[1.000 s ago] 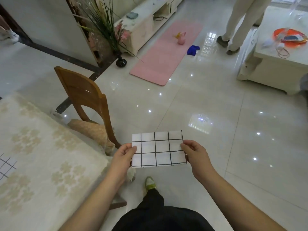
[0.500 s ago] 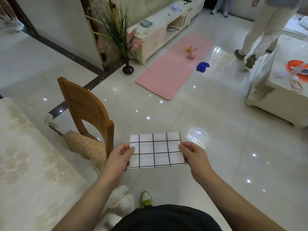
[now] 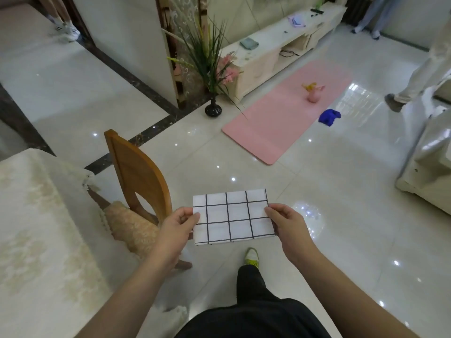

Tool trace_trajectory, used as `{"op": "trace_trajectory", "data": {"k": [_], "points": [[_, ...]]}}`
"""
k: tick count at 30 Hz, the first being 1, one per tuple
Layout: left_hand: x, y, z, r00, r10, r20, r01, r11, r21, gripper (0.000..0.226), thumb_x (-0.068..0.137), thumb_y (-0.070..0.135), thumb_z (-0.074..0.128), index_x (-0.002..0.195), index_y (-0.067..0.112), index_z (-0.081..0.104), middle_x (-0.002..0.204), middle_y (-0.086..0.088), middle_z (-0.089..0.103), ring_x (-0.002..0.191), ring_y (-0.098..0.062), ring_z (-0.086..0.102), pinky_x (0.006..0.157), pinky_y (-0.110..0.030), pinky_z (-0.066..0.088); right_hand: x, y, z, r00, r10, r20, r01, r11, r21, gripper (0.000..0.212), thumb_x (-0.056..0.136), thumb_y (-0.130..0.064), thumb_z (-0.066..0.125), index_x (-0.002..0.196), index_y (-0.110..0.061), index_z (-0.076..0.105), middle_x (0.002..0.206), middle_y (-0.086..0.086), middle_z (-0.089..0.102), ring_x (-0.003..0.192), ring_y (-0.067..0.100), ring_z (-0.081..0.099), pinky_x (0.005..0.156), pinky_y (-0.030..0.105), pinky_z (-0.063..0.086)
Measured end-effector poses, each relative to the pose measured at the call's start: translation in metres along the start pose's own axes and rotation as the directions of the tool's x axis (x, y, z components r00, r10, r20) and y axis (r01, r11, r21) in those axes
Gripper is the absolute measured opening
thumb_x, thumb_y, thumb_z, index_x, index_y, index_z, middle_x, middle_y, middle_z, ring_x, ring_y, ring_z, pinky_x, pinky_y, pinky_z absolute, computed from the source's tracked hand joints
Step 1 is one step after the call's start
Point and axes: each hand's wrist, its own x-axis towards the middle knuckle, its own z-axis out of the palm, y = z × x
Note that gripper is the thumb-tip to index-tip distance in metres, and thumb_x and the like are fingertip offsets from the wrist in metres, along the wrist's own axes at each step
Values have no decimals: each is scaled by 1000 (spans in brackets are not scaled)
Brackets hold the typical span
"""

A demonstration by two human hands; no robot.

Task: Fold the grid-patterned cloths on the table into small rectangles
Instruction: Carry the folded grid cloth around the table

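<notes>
Since the earlier frames the table (image 3: 36, 240) is sliding toward the left edge of the frame and more of the far room is coming into view, while the folded grid-patterned cloth (image 3: 231, 217) is staying held out in the lower centre. It is hanging above the floor as a small flat rectangle, clear of the table. The left hand (image 3: 177, 226) is pinching its left edge, thumb on top and fingers curled beneath; the right hand (image 3: 286, 224) is pinching the right edge in the same grip. Just left of the cloth a wooden chair (image 3: 139, 176) is standing beside the table. Farther off, in the upper centre, a pink mat (image 3: 280, 118) is lying on the glossy floor, with a black vase (image 3: 213, 109) of tall grasses at its left.
</notes>
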Motion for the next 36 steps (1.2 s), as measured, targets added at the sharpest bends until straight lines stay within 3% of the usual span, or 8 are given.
{"op": "trace_trajectory", "data": {"k": [4,9,13,19,25,30,32,36], "points": [[44,25,14,998,21,-57,-21,1000,-3,10,95,19,61,92,16,70,93,-13,72,95,-36,67,89,-52,55,60,-25,8,998,0,60,2,999,-34,6,88,-17,68,93,-17,72,93,14,72,83,24,63,84,45,54],[95,64,39,992,17,-123,-22,999,-36,10,96,14,59,93,10,67,75,4,73,75,-13,67,71,-30,54,135,-64,16,991,30,134,-25,999,-39,7,90,-14,66,95,-13,70,89,7,74,82,22,66,80,37,56],[133,87,50,986,-7,-169,-3,998,-56,10,95,16,61,91,13,69,89,-10,74,85,-26,68,83,-44,53,187,-93,23,979,55,198,-40,996,-79,7,90,-13,66,95,-10,70,87,7,74,78,21,65,73,32,53],[175,109,52,973,-40,-227,21,996,-87,12,97,16,58,101,11,68,96,-8,75,92,-28,70,86,-42,56,246,-125,50,961,68,269,-35,992,-125,6,89,-11,65,92,-10,71,84,7,73,74,19,62,73,33,54],[227,127,35,959,-60,-278,15,987,-160,13,96,15,58,102,9,68,92,-5,75,83,-20,70,68,-27,53,300,-148,96,937,105,332,-46,982,-181,8,90,-11,65,96,-7,69,83,5,74,72,17,65,70,29,53],[284,142,6,946,-70,-316,-2,975,-221,9,96,16,58,92,13,65,61,11,64,54,-5,57,45,-13,41,353,-167,159,928,111,355,-28,973,-230,6,90,-11,66,94,-8,68,76,1,69,62,12,59,61,23,49],[304,153,-10,938,-74,-339,-4,975,-223,10,95,18,60,88,15,66,65,7,63,61,-9,58,49,-16,44,371,-175,189,930,111,352,-21,968,-249,2,89,-11,67,91,-10,68,74,0,68,60,11,58,59,23,48],[331,170,-49,922,-62,-381,-23,977,-214,11,95,21,60,91,14,67,77,-3,62,76,-20,60,73,-33,53,400,-194,248,903,125,411,1,956,-293,8,89,-11,67,95,-7,68,75,3,68,64,15,57,62,26,49]]}}
